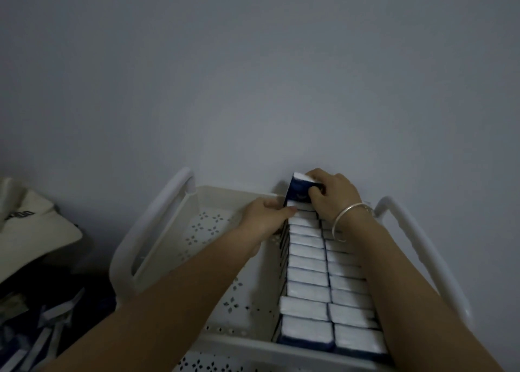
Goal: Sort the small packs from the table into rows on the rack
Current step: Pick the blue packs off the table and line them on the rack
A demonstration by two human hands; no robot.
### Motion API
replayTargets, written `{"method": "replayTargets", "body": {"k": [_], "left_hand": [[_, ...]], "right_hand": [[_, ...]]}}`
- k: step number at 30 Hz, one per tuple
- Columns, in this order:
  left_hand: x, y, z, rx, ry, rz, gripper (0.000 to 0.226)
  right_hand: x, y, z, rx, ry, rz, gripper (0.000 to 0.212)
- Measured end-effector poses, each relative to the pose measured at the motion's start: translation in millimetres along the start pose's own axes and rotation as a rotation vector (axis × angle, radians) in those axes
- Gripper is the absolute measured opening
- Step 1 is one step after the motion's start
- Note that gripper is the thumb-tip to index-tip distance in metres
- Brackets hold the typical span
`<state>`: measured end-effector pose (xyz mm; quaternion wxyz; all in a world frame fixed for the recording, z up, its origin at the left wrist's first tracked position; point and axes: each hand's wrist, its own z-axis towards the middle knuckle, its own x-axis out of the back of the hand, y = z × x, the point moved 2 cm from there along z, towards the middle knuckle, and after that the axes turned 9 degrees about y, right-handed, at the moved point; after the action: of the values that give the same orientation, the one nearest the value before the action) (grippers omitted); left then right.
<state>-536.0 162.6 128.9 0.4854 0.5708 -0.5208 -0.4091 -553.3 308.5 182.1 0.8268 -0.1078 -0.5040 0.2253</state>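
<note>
Dim room, bare wall

A plain, pale grey-blue wall fills most of the view, unmarked and evenly shaded, darker toward the corners. The light is low and cool, with no lamp or window in sight. At the lower left a cream-coloured cloth with dark lettering lies over a shadowed heap, its details too dark to make out.

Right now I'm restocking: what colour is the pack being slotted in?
Dark blue with white pack, head view.
</note>
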Motion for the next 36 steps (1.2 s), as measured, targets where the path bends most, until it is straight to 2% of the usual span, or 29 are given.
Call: {"method": "replayTargets", "body": {"k": [2, 4, 6, 9, 11, 13, 15, 18, 22, 26, 28, 33, 36], "left_hand": [[-0.4, 0.9, -2.3, -0.037, 0.042, 0.033, 0.028], [-0.2, 2.5, -5.1, -0.147, 0.107, 0.138, 0.041], [0.3, 6.1, -10.2, -0.284, 0.118, 0.277, 0.039], [0.8, 10.2, -15.4, -0.341, 0.072, 0.353, 0.036], [1.0, 10.6, -15.8, -0.306, 0.045, 0.34, 0.034], [2.0, 9.1, -13.5, -0.216, 0.001, 0.313, 0.032], [4.0, 9.0, -15.1, -0.055, -0.07, 0.232, 0.034], [6.1, 14.7, -25.2, 0.16, -0.157, 0.033, 0.043], [25.4, 33.8, -58.9, 0.101, -0.141, -0.027, 0.029], [69.5, 46.6, -113.0, -0.052, -0.121, 0.04, 0.03], [99.4, 44.7, -145.0, -0.115, -0.083, 0.064, 0.027], [182.1, 13.9, -210.0, -0.182, 0.082, 0.081, 0.03], [234.4, -35.2, -232.8, -0.099, 0.245, 0.102, 0.032]], "right_hand": [[-6.3, -0.9, -0.5, 0.04, -0.059, -0.143, 0.036], [-12.0, -3.7, -2.2, 0.053, -0.097, -0.264, 0.036], [-14.3, -4.0, -3.4, 0.044, -0.1, -0.336, 0.036], [-6.0, -5.4, -7.4, 0.097, 0.03, -0.225, 0.039], [-0.7, -8.7, -9.2, 0.204, 0.125, -0.113, 0.036], [-4.3, -10.8, -5.9, 0.23, 0.032, -0.186, 0.027], [-11.7, -9.9, -0.4, 0.169, -0.102, -0.313, 0.023], [-15.6, -9.2, 2.3, 0.114, -0.117, -0.36, 0.024], [1.0, -20.6, -6.1, 0.105, -0.116, -0.372, 0.023], [20.1, -58.7, -30.8, 0.161, -0.046, -0.204, 0.036], [26.7, -91.3, -58.3, 0.162, -0.022, -0.018, 0.033], [23.0, -164.7, -152.7, 0.167, -0.174, 0.396, 0.027], [-6.2, -187.6, -209.5, 0.172, -0.303, 0.549, 0.032]]}}
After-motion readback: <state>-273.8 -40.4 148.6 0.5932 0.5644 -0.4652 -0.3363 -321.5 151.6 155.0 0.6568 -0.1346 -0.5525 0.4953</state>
